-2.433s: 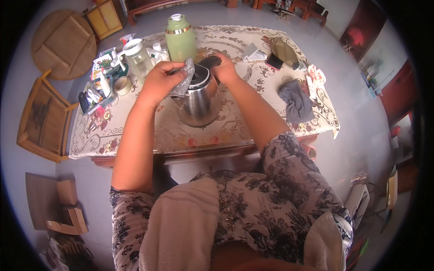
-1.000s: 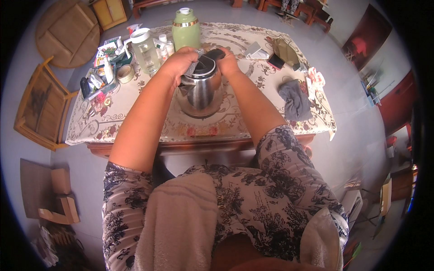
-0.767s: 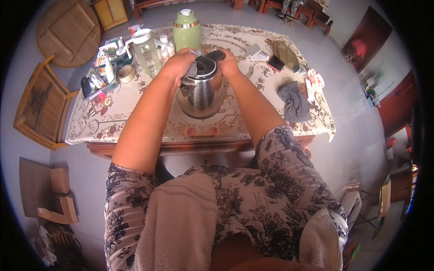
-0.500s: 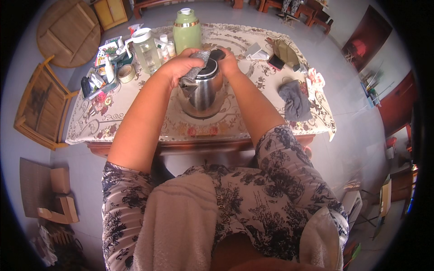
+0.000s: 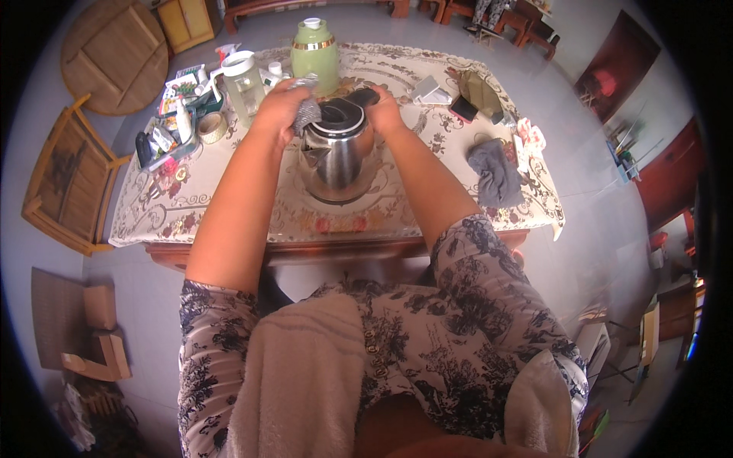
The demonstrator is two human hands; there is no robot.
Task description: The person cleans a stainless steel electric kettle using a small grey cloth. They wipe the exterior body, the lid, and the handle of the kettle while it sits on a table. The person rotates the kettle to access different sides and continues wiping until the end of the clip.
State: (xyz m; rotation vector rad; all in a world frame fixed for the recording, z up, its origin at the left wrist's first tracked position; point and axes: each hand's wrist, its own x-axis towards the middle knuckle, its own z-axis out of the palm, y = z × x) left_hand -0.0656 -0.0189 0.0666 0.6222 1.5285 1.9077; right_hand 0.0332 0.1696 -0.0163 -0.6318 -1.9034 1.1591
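A shiny steel electric kettle (image 5: 336, 162) with a black lid stands upright on the patterned tablecloth (image 5: 397, 206). My right hand (image 5: 383, 113) is closed around its black handle at the back right. In my left hand (image 5: 279, 109) is a grey cloth (image 5: 308, 113), bunched at the kettle's upper left side. Whether the cloth touches the steel, I cannot tell. The spout points toward the lower left. Behind the kettle rises a pale green thermos flask (image 5: 314, 61) with a white stopper.
Left of the kettle are a clear pitcher (image 5: 243, 88), a roll of tape (image 5: 212, 127) and a tray of small items (image 5: 172, 145). On the right lie a dark grey cloth (image 5: 495, 169), a phone (image 5: 463, 108) and an olive pouch (image 5: 479, 90). A wooden chair (image 5: 72, 179) stands left of the table.
My left hand has moved the grey cloth leftward off the kettle's lid to its side, so the lid shows fully. The right hand stays at the handle.
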